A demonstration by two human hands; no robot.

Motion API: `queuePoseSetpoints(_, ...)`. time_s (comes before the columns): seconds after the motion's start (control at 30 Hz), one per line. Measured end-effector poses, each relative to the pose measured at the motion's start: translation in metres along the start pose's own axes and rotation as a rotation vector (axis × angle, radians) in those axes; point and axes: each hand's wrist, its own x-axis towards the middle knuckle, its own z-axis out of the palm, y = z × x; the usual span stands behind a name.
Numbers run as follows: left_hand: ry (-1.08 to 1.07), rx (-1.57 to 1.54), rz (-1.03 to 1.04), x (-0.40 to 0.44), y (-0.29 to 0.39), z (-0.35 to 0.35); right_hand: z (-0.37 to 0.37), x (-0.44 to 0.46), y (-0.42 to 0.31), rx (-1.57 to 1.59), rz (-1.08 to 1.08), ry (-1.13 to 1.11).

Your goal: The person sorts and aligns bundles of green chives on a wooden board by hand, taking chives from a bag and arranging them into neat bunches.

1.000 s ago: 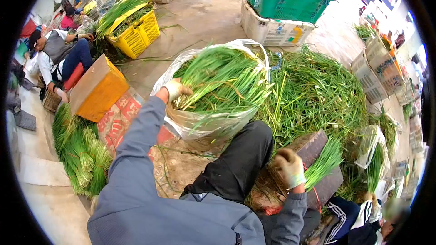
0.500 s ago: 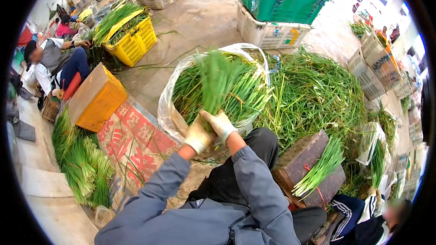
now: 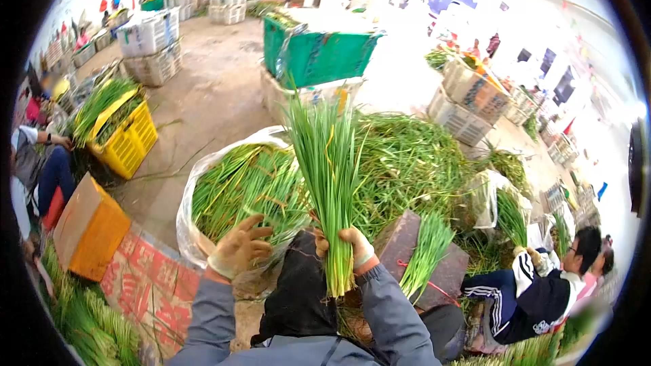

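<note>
My right hand, gloved, is wrapped round the lower part of an upright bundle of long green stalks, whose pale root ends hang below the fist. To its left my left hand, also gloved, is held apart from the bundle with its fingers spread and nothing in it. Behind that hand a clear plastic bag stands open, full of loose green stalks. A smaller green bunch lies on a dark block with a red tie, right of my right hand.
A big heap of greens lies behind the bundle. Further back are a green crate and a yellow crate. An orange block stands at left. A co-worker sits at right, another person at far left.
The view has swung up and to the right. Both hands were together at the bundle's base half a second ago; now my left hand is off it and open, and the bundle stands upright in my right.
</note>
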Motion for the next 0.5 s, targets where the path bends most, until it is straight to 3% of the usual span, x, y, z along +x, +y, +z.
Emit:
queuePoseSetpoints(0.03, -0.15, -0.105, -0.052, 0.014, -0.008, 0.016, 0.004, -0.012, -0.005, -0.009, -0.026, -0.002)
queuePoseSetpoints(0.1, -0.194, 0.011, -0.032, 0.051, -0.034, 0.041, 0.012, -0.037, -0.009, -0.134, -0.099, -0.019)
queuePoseSetpoints(0.17, -0.463, 0.011, -0.068, 0.08, -0.05, 0.072, 0.001, -0.065, -0.011, -0.2, -0.135, -0.006)
queuePoseSetpoints(0.2, -0.477, 0.016, -0.083, 0.091, -0.055, 0.078, 0.001, -0.08, -0.012, -0.252, -0.145, -0.014)
queuePoseSetpoints(0.33, -0.444, 0.719, 0.212, 0.129, -0.078, 0.089, -0.016, -0.128, -0.011, -0.412, -0.157, -0.026)
queuePoseSetpoints(0.4, -0.445, 0.908, 0.299, 0.142, -0.096, 0.1, -0.028, -0.152, -0.015, -0.512, -0.169, 0.026)
queuePoseSetpoints(0.5, -0.343, 0.572, 0.32, 0.137, -0.124, 0.113, -0.065, -0.18, -0.011, -0.53, -0.077, -0.004)
